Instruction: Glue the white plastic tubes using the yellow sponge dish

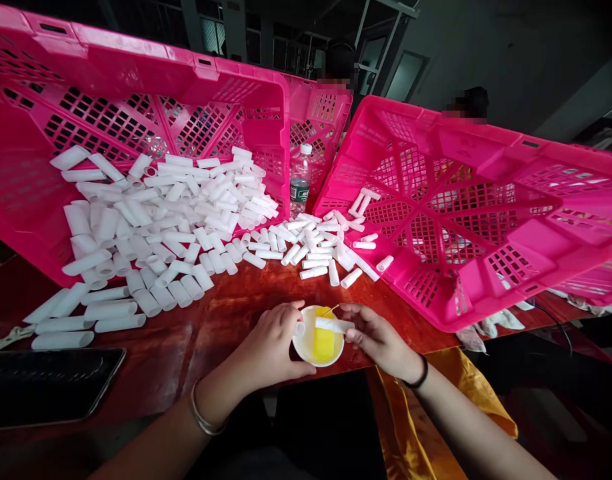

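A small white bowl (297,347) with a yellow block (324,345) in it sits at the table's front edge. My left hand (269,343) is closed at the bowl's left side, fingers curled around a short white tube (299,329) whose round end shows. Over the bowl, my right hand (379,339) pinches another white tube (335,325), held nearly level. A thin brownish stick (331,310) runs from the same fingers toward the bowl; its far tip is hard to make out. Loose white tubes (316,257) lie on the table just beyond the bowl.
At the left, a tipped pink crate (151,80) spills a heap of white tubes (176,207). Another pink crate (436,200) leans at the right. Between them stands a plastic bottle (301,180). A phone (51,387) and scissors (11,339) lie at left. People sit behind.
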Demonstrator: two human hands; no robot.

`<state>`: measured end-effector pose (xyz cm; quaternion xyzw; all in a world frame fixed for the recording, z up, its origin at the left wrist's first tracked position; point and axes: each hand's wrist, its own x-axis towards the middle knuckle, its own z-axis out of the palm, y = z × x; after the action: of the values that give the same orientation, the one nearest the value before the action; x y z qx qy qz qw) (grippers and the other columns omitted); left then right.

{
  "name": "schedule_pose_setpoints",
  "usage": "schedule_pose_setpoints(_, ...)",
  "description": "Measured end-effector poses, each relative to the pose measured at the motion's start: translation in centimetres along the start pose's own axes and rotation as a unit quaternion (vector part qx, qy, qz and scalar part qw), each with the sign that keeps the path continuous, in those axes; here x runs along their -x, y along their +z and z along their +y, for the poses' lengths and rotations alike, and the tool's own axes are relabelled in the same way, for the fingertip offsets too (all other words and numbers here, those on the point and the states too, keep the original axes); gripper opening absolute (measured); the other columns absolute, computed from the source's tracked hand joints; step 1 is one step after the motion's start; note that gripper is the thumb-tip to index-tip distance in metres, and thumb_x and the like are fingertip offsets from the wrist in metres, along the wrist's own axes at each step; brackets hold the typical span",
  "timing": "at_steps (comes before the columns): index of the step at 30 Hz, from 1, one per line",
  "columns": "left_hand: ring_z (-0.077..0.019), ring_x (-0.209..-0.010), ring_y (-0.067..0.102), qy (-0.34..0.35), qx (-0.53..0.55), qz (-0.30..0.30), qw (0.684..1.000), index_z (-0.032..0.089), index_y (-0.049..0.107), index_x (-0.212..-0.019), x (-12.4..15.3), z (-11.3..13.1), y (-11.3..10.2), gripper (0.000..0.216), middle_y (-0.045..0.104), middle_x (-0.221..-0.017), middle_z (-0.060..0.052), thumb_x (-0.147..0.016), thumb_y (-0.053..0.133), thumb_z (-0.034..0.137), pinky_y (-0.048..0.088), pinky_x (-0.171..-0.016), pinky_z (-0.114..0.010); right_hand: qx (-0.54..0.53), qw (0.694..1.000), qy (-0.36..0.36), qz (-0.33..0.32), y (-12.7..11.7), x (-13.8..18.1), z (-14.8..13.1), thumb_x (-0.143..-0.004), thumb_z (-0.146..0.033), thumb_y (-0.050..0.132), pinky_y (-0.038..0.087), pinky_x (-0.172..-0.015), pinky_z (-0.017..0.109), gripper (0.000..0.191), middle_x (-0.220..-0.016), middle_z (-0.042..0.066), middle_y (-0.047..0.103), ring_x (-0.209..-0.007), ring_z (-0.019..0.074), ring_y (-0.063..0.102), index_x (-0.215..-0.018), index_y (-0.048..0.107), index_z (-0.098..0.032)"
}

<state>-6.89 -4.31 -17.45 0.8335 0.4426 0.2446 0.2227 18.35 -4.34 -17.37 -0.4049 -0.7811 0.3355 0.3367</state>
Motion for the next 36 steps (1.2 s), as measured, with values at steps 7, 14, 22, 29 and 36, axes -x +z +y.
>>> schedule_pose_setpoints(7,-0.0324,-0.119,0.053,0.004,0.033,-0.022,0.999,0.023,0.048,-0.113,-0.6,0.0,-0.3,0.073,0.055,-0.132,-0.011,-0.053,0.086,0.038,0.042,-0.099,-0.048,0.165,0.976,-0.138,0.047,0.8,1.9,-0.2,-0.090,-0.007,0.044,0.055,-0.076,0.033,0.024,-0.097,0.009,0.058,-0.091,0.0190,0.061,-0.095,0.063,-0.021)
schedule_pose_setpoints(14,-0.0317,-0.120,0.051,0.004,0.037,-0.028,0.999,0.023,0.048,-0.117,-0.6,-0.2,-0.3,0.077,0.054,-0.133,-0.010,-0.052,0.087,0.035,0.040,-0.101,-0.047,0.154,0.984,0.013,0.094,0.0,2.2,-0.1,-0.090,-0.020,0.055,0.054,-0.086,0.042,0.038,-0.112,0.012,0.057,-0.101,0.0231,0.060,-0.126,0.044,-0.021)
schedule_pose_setpoints(22,-0.0317,-0.121,0.051,0.001,0.032,-0.012,0.999,0.024,0.047,-0.115,-0.4,-0.2,0.0,0.071,0.054,-0.133,-0.011,-0.055,0.084,0.035,0.042,-0.100,-0.047,0.192,0.977,-0.072,0.056,1.1,1.9,-0.6,-0.094,-0.017,0.048,0.057,-0.086,0.037,0.033,-0.109,0.012,0.064,-0.101,0.0233,0.065,-0.126,0.055,-0.023)
schedule_pose_setpoints(29,-0.0324,-0.117,0.054,0.013,0.025,-0.008,1.000,0.022,0.049,-0.109,-0.5,-0.2,0.0,0.069,0.056,-0.129,-0.012,-0.053,0.086,0.038,0.045,-0.097,-0.048,0.247,0.963,-0.106,0.016,1.1,2.1,-1.9,-0.093,-0.012,0.044,0.059,-0.075,0.035,0.032,-0.106,0.013,0.055,-0.095,0.0226,0.061,-0.122,0.055,-0.020)
schedule_pose_setpoints(36,-0.0330,-0.118,0.054,0.013,0.016,-0.002,1.000,0.022,0.049,-0.112,-0.3,-0.3,0.1,0.072,0.056,-0.131,-0.012,-0.053,0.087,0.039,0.045,-0.098,-0.049,-0.007,0.999,-0.008,0.040,2.1,2.3,-2.0,-0.095,-0.021,0.046,0.057,-0.063,0.028,0.024,-0.091,0.005,0.059,-0.075,0.0161,0.063,-0.119,0.047,-0.024)
